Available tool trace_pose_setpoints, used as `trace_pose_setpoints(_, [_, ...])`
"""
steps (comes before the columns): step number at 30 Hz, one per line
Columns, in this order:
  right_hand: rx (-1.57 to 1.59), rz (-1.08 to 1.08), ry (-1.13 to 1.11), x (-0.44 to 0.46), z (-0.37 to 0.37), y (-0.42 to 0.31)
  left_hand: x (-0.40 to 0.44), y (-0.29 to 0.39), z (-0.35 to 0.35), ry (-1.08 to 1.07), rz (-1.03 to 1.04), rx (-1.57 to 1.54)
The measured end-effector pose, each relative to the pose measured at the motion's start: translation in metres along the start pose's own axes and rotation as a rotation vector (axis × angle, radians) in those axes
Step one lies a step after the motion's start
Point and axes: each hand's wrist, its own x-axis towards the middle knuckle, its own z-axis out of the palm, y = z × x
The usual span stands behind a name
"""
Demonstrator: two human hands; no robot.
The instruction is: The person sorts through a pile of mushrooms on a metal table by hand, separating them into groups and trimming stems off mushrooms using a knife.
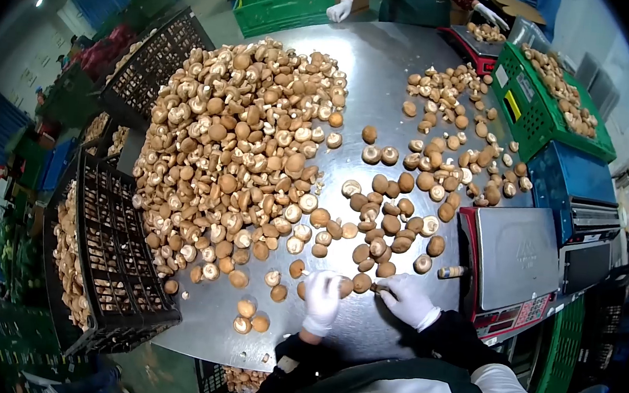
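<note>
Many brown mushrooms (237, 136) are heaped on the left of the steel table (374, 51). My left hand (321, 302), in a white glove, is at the near edge of the table beside a few loose mushrooms; its fingertips are too small to make out. Close to its right, my gloved right hand (410, 301) has its thumb and fingers at the stem of a brown mushroom (361, 283). Whether that hand grips the mushroom is unclear. A looser group of mushrooms (390, 223) lies just beyond both hands.
Black crates (117, 242) border the heap on the left. A red-and-silver scale (517, 254) stands at right, behind it a blue device (573, 187) and a green crate (524, 103) of mushrooms. Across the table are a co-worker's gloved hands (339, 9) and an empty-looking green crate (284, 4).
</note>
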Motion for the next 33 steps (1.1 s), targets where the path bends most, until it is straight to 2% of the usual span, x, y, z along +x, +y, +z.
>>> trace_pose_setpoints(2, [0.056, -0.002, 0.014, -0.003, -0.002, 0.008, -0.006, -0.007, -0.031, 0.048, -0.423, -0.356])
trace_pose_setpoints(3, [0.05, 0.001, 0.035, -0.007, -0.003, 0.011, -0.005, -0.007, -0.051, 0.158, -0.208, -0.136])
trace_pose_setpoints(4, [0.044, 0.005, 0.055, -0.012, -0.004, 0.014, -0.011, -0.007, -0.075, 0.213, -0.387, -0.284])
trace_pose_setpoints(5, [0.028, 0.003, 0.06, -0.018, -0.006, 0.016, -0.019, -0.018, -0.098, 0.334, -0.259, 0.012])
trace_pose_setpoints(6, [0.022, -0.003, 0.06, -0.024, -0.008, 0.018, -0.023, -0.008, -0.127, 0.393, -0.505, -0.183])
trace_pose_setpoints(7, [-0.002, -0.016, 0.074, -0.03, -0.009, 0.021, -0.034, -0.021, -0.155, 0.456, -0.395, 0.126])
trace_pose_setpoints(9, [-0.09, -0.018, 0.125, -0.044, -0.009, 0.024, -0.077, -0.056, -0.216, 0.551, -0.374, 0.36])
trace_pose_setpoints(10, [-0.096, -0.004, 0.127, -0.052, -0.007, 0.027, -0.093, -0.052, -0.239, 0.573, -0.532, 0.448])
trace_pose_setpoints(12, [-0.138, 0.074, 0.07, -0.064, -0.009, 0.024, -0.127, -0.044, -0.278, 0.392, -0.988, 0.861])
trace_pose_setpoints(14, [-0.161, 0.129, 0.015, -0.079, -0.002, 0.028, -0.145, -0.046, -0.286, 0.012, -1.167, 1.502])
trace_pose_setpoints(15, [-0.153, 0.155, 0.018, -0.085, 0.004, 0.031, -0.151, -0.045, -0.288, -0.007, -1.2, 1.392])
trace_pose_setpoints(16, [-0.148, 0.182, 0.021, -0.09, 0.009, 0.032, -0.153, -0.038, -0.28, 0.064, -1.014, 1.325])
trace_pose_setpoints(18, [-0.208, 0.132, -0.02, -0.091, 0.016, 0.034, -0.148, -0.042, -0.263, 0.049, -0.626, 1.096])
trace_pose_setpoints(20, [-0.239, 0.113, 0.01, -0.088, 0.024, 0.035, -0.132, -0.043, -0.235, -0.064, -0.493, 0.943])
trace_pose_setpoints(24, [-0.227, 0.081, 0.031, -0.071, 0.033, 0.032, -0.11, -0.066, -0.186, -0.129, -0.385, 0.646])
trace_pose_setpoints(26, [-0.311, 0.066, 0.042, -0.054, 0.028, 0.025, -0.095, -0.071, -0.169, -0.164, -0.333, 0.798])
trace_pose_setpoints(28, [-0.177, 0.166, -0.048, -0.039, 0.021, 0.02, -0.079, -0.074, -0.158, -0.112, -0.306, 0.71])
trace_pose_setpoints(29, [-0.207, 0.191, -0.041, -0.036, 0.022, 0.02, -0.075, -0.081, -0.154, -0.12, -0.295, 0.707])
trace_pose_setpoints(31, [-0.198, 0.233, -0.102, -0.026, 0.018, 0.009, -0.061, -0.097, -0.142, -0.129, -0.238, 0.453])
trace_pose_setpoints(33, [-0.154, 0.217, -0.104, -0.02, 0.017, 0.004, -0.036, -0.087, -0.125, -0.194, -0.183, 0.382])
